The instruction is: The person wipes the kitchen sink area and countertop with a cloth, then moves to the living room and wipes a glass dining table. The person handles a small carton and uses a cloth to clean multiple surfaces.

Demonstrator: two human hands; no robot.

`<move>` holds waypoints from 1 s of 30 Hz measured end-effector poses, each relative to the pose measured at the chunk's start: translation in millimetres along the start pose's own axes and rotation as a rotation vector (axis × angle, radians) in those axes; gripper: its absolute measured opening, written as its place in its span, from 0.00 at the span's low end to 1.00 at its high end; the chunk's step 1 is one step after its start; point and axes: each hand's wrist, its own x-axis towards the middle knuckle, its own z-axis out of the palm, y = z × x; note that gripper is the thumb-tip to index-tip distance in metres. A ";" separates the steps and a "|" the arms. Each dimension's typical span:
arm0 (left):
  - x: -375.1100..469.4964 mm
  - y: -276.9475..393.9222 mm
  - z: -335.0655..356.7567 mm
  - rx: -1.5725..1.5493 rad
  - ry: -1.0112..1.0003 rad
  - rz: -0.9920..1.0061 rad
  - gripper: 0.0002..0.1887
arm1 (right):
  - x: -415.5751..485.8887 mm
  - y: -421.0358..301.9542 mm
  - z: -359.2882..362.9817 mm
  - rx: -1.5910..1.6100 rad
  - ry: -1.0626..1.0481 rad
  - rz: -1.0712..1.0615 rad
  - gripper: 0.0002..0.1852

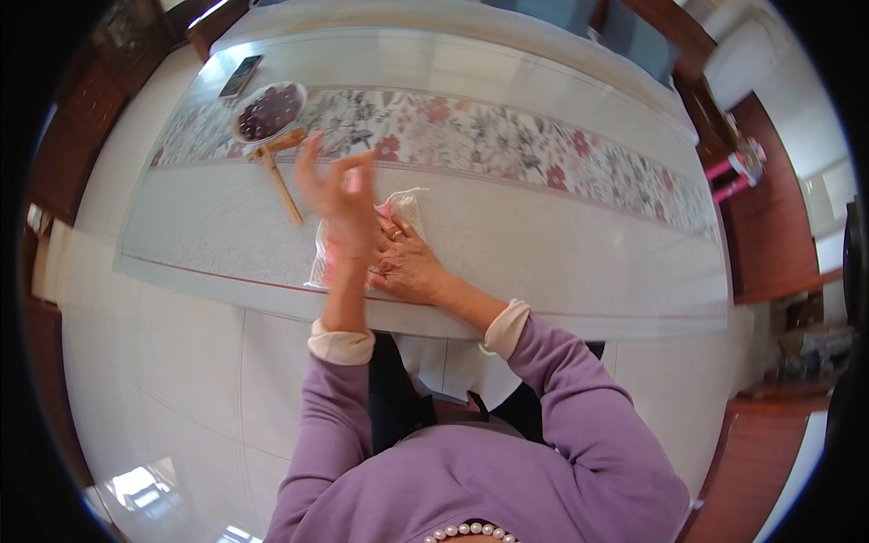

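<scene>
A white and pink knitted or crocheted piece lies near the table's front edge. My right hand, with a ring on one finger, rests palm down on its right part. Above its left part my left hand is raised, blurred, with fingers apart and nothing seen in it. Part of the piece is hidden behind both hands. A loose white strand sticks out at its top right corner.
Beyond my left hand stand a bowl of dark round fruit and a phone. A wooden tool, of a kind I cannot tell, lies beside the bowl. A floral runner crosses the glass-topped table.
</scene>
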 end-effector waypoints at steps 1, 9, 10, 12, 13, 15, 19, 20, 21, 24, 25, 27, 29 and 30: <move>2.4 -10.5 -15.0 0.081 0.041 0.032 0.07 | -12.4 0.3 -10.0 -0.034 0.004 0.023 0.26; -11.1 -86.0 -57.5 0.467 -0.256 -0.110 0.09 | -173.0 122.3 -79.3 -0.495 0.301 0.360 0.21; -9.5 -92.6 -57.2 0.379 -0.310 -0.181 0.09 | -211.4 145.9 -96.8 -0.587 0.253 0.397 0.21; -5.6 -101.4 -55.2 0.266 -0.426 -0.362 0.10 | -292.3 181.4 -125.9 -0.625 0.336 0.607 0.21; -4.6 -103.4 -54.1 0.246 -0.457 -0.365 0.10 | -331.2 194.0 -137.4 -0.688 0.325 0.721 0.22; -5.0 -102.5 -48.1 0.227 -0.463 -0.354 0.10 | -396.7 210.8 -157.8 -0.799 0.303 0.851 0.22; -9.4 -91.0 -30.7 0.249 -0.509 -0.248 0.11 | -426.7 212.7 -148.9 -0.691 0.320 1.136 0.26; -12.2 -86.8 -23.6 0.218 -0.552 -0.275 0.11 | -415.1 206.0 -142.5 -0.653 0.321 1.095 0.30; -13.9 -83.0 -15.1 0.178 -0.568 -0.268 0.11 | -400.3 195.3 -136.8 -0.615 0.334 0.964 0.31; -14.6 -73.8 16.5 -0.010 -0.674 -0.403 0.12 | -334.0 145.7 -111.9 -0.569 0.364 0.695 0.32; -15.7 -71.6 26.9 -0.111 -0.701 -0.445 0.13 | -308.5 124.2 -100.6 -0.587 0.347 0.633 0.32; -17.3 -68.5 47.4 -0.230 -0.711 -0.433 0.13 | -255.8 87.3 -82.4 -0.514 0.308 0.545 0.31; -15.0 -67.3 64.4 -0.248 -0.754 -0.411 0.13 | -203.0 53.2 -60.9 -0.441 0.303 0.444 0.31; -14.3 -65.6 70.6 -0.113 -0.736 -0.337 0.12 | -178.8 37.2 -52.1 -0.384 0.257 0.409 0.30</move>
